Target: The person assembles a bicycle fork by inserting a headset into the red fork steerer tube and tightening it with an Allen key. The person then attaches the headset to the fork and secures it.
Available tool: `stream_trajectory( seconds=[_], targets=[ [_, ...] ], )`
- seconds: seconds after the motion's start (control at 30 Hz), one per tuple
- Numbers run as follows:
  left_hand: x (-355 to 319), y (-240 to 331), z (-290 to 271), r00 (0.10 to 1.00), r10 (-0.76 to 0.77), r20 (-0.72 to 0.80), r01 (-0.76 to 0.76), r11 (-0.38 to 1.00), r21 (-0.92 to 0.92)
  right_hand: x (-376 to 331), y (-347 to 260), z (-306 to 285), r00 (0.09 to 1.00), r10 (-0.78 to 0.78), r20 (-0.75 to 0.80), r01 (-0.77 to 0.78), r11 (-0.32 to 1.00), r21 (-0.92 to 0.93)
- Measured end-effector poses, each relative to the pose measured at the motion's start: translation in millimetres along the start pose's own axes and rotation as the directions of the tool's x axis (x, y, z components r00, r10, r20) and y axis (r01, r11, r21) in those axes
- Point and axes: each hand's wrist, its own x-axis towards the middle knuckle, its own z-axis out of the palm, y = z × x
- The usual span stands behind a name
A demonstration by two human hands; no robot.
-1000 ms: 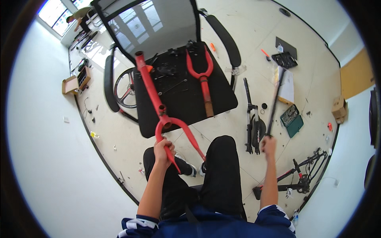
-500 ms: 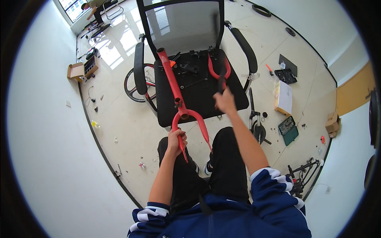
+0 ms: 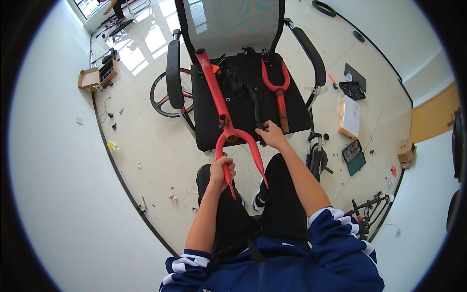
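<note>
A red bicycle frame [image 3: 217, 95] leans across the black office chair seat [image 3: 206, 131], its two-pronged end pointing toward me. My left hand [image 3: 222, 174] is wrapped round the left prong. In my right hand [image 3: 272, 135], at the front edge of the seat, is the near end of a black bent bar [image 3: 256, 104]; its far end lies among dark parts on the seat and is hard to make out. To the right of that bar a red bicycle fork [image 3: 280, 100] rests on the seat, prongs away from me, its brownish tube end near my right hand.
The chair's armrests [image 3: 174, 73] stand on both sides. A wheel [image 3: 163, 95] is on the floor at left. To the right are a white box [image 3: 350, 117], a green tool case [image 3: 354, 158] and a black bike part [image 3: 318, 158]. Another person [image 3: 118, 9] is at the far left.
My right hand has swung the black bar down and left, off the red fork, which now shows whole. My left hand stays on the frame. The view has shifted slightly.
</note>
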Motion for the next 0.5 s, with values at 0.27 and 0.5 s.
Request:
stream_trajectory(
  seconds=[0.27, 0.5],
  targets=[
    [0, -2, 4, 1.0, 0.0, 0.025, 0.001, 0.998, -0.065, 50, -24, -35, 0.937, -0.333, -0.105, 0.281, 0.898, -0.34],
    [-5, 1, 8, 1.0, -0.024, 0.01, 0.024, 0.997, -0.069, 122, -21, -19, 0.818, -0.575, -0.014, 0.455, 0.661, -0.597]
  ],
)
